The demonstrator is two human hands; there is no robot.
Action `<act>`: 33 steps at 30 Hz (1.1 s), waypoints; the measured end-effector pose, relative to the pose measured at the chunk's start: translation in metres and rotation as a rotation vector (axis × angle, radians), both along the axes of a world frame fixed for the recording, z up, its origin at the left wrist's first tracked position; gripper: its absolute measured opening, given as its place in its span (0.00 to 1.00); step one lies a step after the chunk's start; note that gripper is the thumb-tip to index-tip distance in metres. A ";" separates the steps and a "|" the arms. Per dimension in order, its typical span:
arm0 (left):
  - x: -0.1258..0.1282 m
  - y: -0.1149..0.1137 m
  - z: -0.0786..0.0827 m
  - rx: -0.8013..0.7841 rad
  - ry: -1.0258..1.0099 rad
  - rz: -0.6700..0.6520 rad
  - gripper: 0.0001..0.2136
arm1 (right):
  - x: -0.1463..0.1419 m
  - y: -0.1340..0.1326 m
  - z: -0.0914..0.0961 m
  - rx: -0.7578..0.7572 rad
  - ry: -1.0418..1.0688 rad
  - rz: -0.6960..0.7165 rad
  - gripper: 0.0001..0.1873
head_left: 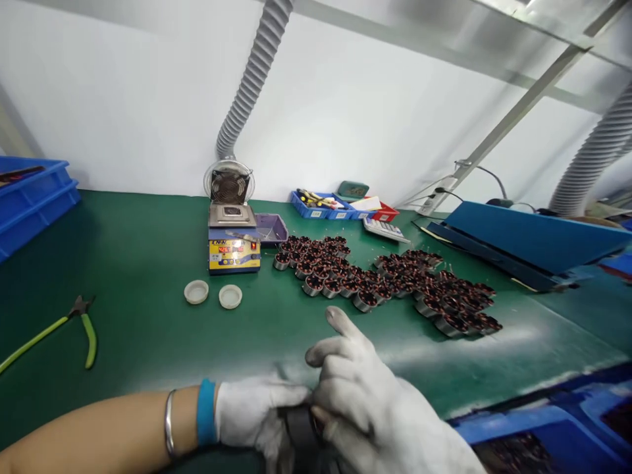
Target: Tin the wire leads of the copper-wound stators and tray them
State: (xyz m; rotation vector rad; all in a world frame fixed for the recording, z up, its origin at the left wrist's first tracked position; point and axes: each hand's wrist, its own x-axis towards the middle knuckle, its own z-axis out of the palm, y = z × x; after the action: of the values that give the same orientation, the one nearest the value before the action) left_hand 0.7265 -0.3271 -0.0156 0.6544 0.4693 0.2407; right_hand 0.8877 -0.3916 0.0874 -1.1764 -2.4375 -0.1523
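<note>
At the bottom centre, my left hand (251,418), in a white glove, is closed around a dark, ring-like part (302,436); motion blur hides its exact kind. My right hand (365,395), also gloved, reaches over the part from the right. Its index finger points up and away, while its thumb and curled lower fingers pinch at the part's edge. Beyond the hands, several motor stators (365,301) with copper windings stand in a wide group on the green bench (148,336).
A solder pot (234,253) with a lit display stands behind two small white dishes (196,291). Green-handled cutters (80,309) lie left, below a blue crate (34,197). Small tool bins (316,207) line the back. Right are a blue panel (538,237) and blue bins (557,421).
</note>
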 end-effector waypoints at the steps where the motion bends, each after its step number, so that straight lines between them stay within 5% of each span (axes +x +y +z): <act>1: -0.001 -0.002 0.003 0.050 -0.011 0.042 0.19 | 0.002 0.003 -0.003 -0.019 0.064 -0.019 0.08; 3: -0.002 0.000 0.010 0.189 0.015 0.188 0.22 | 0.008 0.010 -0.011 -0.060 0.275 -0.109 0.09; 6: 0.003 0.015 0.014 0.405 0.166 0.582 0.25 | 0.024 0.025 -0.027 -0.194 0.810 -0.418 0.11; 8: 0.006 0.025 0.013 0.406 0.262 0.740 0.27 | 0.032 0.032 -0.036 -0.263 1.144 -0.607 0.12; 10: 0.008 0.031 0.012 0.342 0.285 0.797 0.29 | 0.031 0.036 -0.044 -0.295 1.265 -0.695 0.14; 16: 0.008 0.027 0.012 0.352 0.236 0.803 0.28 | -0.015 0.027 -0.077 -0.380 0.939 -0.623 0.16; 20: 0.009 0.024 0.010 0.410 0.311 0.784 0.23 | -0.024 0.024 -0.092 -0.461 1.064 -0.552 0.19; 33: 0.008 0.015 0.009 0.508 0.327 0.632 0.25 | -0.009 0.035 -0.072 -0.334 0.934 -0.485 0.09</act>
State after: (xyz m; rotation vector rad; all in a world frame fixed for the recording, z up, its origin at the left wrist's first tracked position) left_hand 0.7346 -0.3120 -0.0071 1.0364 0.9423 0.8787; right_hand 0.8792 -0.3570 0.0158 -1.5088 -1.3688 0.5623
